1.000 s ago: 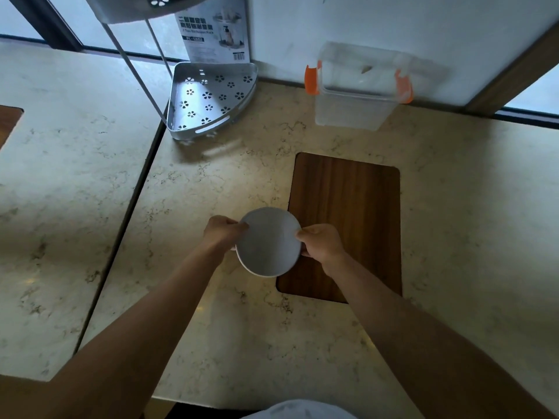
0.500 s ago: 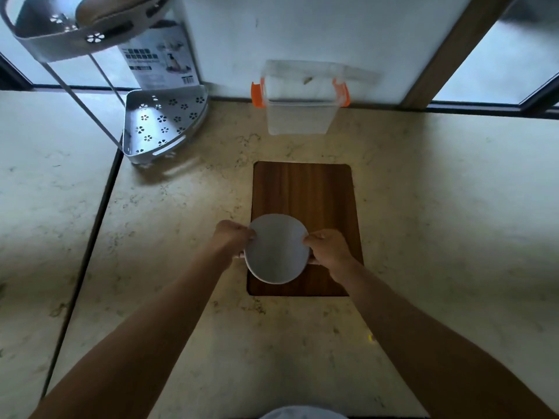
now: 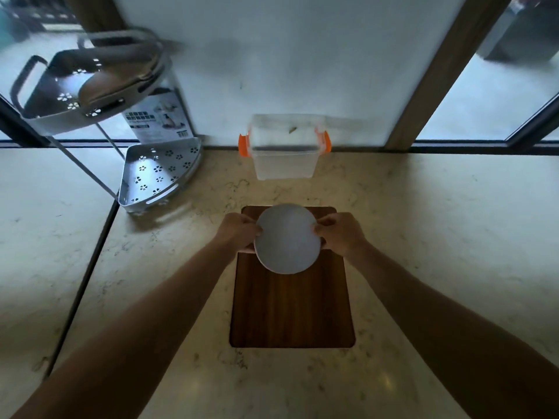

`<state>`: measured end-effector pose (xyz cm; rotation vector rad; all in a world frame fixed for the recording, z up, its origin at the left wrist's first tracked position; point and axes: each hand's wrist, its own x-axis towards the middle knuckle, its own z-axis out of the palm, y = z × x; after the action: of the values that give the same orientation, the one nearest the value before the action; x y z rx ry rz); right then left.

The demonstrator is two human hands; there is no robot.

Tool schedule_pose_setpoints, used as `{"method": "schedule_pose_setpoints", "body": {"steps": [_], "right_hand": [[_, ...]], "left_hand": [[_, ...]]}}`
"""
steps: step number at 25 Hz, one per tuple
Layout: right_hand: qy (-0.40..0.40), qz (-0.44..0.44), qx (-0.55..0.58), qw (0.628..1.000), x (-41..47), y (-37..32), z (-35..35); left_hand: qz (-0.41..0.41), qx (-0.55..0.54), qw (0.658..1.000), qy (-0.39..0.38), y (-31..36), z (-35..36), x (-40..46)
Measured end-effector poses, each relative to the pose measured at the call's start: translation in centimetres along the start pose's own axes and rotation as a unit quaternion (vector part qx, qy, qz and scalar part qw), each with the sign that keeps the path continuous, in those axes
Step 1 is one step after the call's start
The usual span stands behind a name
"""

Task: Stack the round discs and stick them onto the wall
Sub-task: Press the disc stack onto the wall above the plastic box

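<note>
A round pale grey disc (image 3: 287, 238) is held in the air above the far end of the wooden board (image 3: 292, 309). My left hand (image 3: 239, 231) pinches its left edge and my right hand (image 3: 338, 234) pinches its right edge. The flat face of the disc points up toward the camera. I cannot tell whether it is one disc or a stack. The white wall (image 3: 302, 65) rises behind the counter, straight ahead of the disc.
A clear plastic box (image 3: 286, 152) with orange clips stands against the wall. A grey perforated corner shelf rack (image 3: 157, 173) and its upper tier (image 3: 81, 92) stand at the back left. A product card (image 3: 160, 119) leans behind it. Windows flank the wall.
Both hands have carried the disc forward, from the near end of the board to its far end, closer to the wall. The view has tilted up, showing more wall.
</note>
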<state>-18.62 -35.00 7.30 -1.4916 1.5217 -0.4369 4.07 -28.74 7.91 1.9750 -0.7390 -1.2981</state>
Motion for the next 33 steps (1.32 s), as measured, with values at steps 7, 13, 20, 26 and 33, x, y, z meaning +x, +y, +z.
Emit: {"method": "schedule_pose_setpoints", "body": {"steps": [7, 13, 20, 26, 33], "right_hand": [[0.061, -0.147, -0.113, 0.981, 8.1, -8.1, -4.8], [0.109, -0.229, -0.085, 0.964, 16.2, -14.5, -7.9], [0.149, -0.273, -0.098, 0.945, 24.7, -13.5, -6.1], [0.182, -0.247, -0.163, 0.938, 29.2, -10.1, -3.4], [0.187, -0.209, -0.25, 0.927, 30.5, -8.6, -1.4]], "left_hand": [[0.117, 0.004, 0.993, 0.026, 10.5, -2.2, 4.8], [0.196, -0.027, 0.978, 0.068, 18.2, -4.8, 11.6], [0.322, 0.234, 0.893, 0.209, 19.3, -3.3, 19.5], [0.316, 0.27, 0.887, 0.202, 17.1, -1.6, 24.6], [0.286, 0.376, 0.853, 0.221, 15.1, -1.0, 27.5]]}}
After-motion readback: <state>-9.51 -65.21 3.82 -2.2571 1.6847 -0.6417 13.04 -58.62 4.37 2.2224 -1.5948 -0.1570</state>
